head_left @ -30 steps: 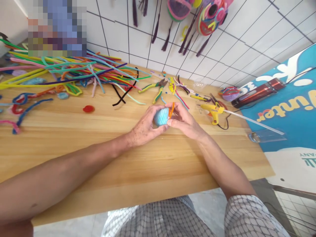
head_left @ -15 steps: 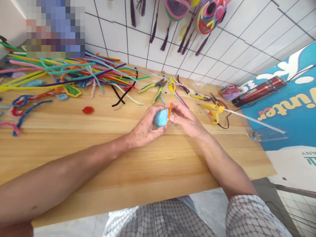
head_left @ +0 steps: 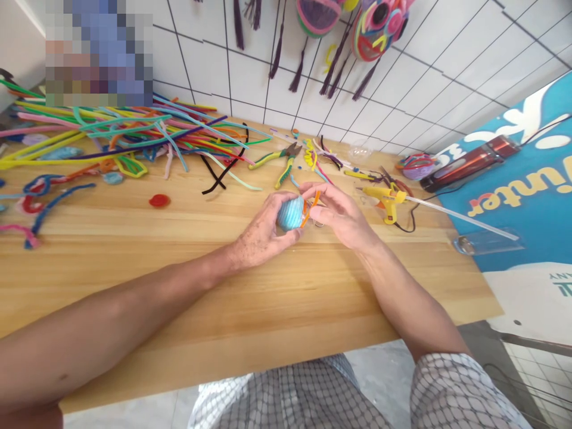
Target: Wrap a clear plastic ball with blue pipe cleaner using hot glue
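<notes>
Above the middle of the table, my left hand [head_left: 263, 232] is closed around a light-blue ball [head_left: 290, 213] that looks wound from fuzzy pipe cleaner. An orange pipe cleaner [head_left: 316, 202] sticks out at the ball's right side. My right hand [head_left: 342, 217] pinches it between thumb and fingers. Where the orange strip meets the ball is partly hidden by the fingers. Just beyond my hands lie green-and-yellow pliers [head_left: 282, 164]. To the right of my right hand stands a yellow glue gun [head_left: 388, 201] with a clear glue stick in its back.
A heap of colourful pipe cleaners [head_left: 179, 128] covers the back left. A red coil [head_left: 159, 201] lies left of my hands. A dark red cylinder [head_left: 473, 164] and a yarn-like ball [head_left: 417, 167] sit back right. Tasselled ornaments [head_left: 379, 30] hang on the tiled wall.
The orange pipe cleaner, upright along the ball's right side before, now slants away from it at the top. My right fingers have shifted slightly; my left hand keeps its hold.
</notes>
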`<state>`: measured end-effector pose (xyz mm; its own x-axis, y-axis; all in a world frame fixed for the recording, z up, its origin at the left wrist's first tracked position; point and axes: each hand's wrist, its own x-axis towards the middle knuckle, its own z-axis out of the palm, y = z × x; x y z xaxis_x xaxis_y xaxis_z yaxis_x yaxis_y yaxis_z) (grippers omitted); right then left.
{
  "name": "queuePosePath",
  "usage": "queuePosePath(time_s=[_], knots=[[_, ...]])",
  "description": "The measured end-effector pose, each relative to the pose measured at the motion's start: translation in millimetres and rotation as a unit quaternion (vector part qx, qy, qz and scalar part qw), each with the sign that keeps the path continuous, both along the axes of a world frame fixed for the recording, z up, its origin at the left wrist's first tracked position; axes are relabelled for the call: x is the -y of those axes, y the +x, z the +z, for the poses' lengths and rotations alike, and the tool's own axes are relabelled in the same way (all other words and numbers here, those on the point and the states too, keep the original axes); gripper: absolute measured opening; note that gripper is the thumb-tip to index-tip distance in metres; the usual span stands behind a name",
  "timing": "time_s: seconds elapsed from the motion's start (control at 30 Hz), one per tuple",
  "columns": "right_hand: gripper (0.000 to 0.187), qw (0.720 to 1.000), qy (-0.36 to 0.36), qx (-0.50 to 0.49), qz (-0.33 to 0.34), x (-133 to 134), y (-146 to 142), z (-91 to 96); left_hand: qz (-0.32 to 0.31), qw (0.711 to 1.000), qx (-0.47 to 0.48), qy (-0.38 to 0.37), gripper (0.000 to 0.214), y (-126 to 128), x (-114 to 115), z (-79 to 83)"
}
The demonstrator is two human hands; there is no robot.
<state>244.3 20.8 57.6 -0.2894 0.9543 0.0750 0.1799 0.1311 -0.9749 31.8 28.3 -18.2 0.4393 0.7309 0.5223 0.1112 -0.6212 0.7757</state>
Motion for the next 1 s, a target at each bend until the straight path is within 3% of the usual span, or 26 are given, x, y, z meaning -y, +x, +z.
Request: queuePosePath(time_s=[0.3, 0.57, 1.0], knots=[[0.039, 1.000, -0.007, 0.006, -0.022, -0.7, -3.4, -5.8, -0.003, 1.000, -0.002, 0.001, 0.060, 0.4, -0.7, -1.2], [0.039, 1.000, -0.015, -0.006, -0.026, -3.0, -3.7, -12.8, -0.003, 0.999, -0.004, -0.042, 0.060, 0.3, 1.0, 0.3], [0.031, 1.000, -0.010, 0.010, -0.005, 0.1, -4.8, -11.2, -0.002, 0.999, -0.001, 0.035, 0.045, -0.1, -1.0, 2.4]])
